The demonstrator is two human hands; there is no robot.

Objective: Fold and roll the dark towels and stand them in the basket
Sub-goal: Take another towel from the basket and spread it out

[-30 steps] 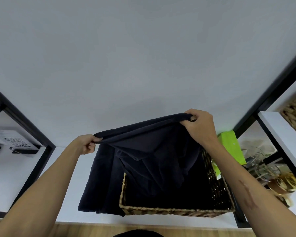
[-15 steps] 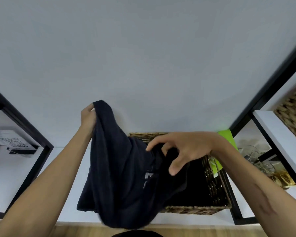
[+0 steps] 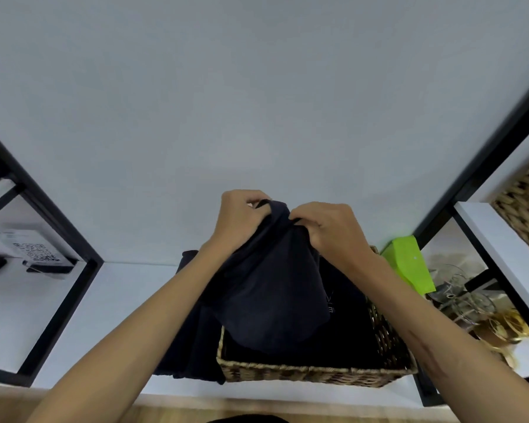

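A dark navy towel (image 3: 272, 294) hangs doubled over the wicker basket (image 3: 312, 375) on the white shelf. My left hand (image 3: 242, 216) and my right hand (image 3: 327, 228) grip its top edge close together, fingers curled round the cloth. The towel's lower end droops into the basket. More dark cloth (image 3: 193, 340) lies on the shelf against the basket's left side, and dark cloth with pale lettering (image 3: 345, 325) fills the basket's inside.
A black-framed white shelf (image 3: 83, 319) carries the basket. A bright green box (image 3: 408, 264) stands behind the basket's right corner, with glassware (image 3: 461, 297) and gold items beyond. A second wicker basket (image 3: 526, 203) sits upper right. A QR-code card (image 3: 34, 251) is at left.
My hands have come together at the towel's top edge, folding it in half. Before, my left hand held one end high while my right hand reached across the hanging cloth.
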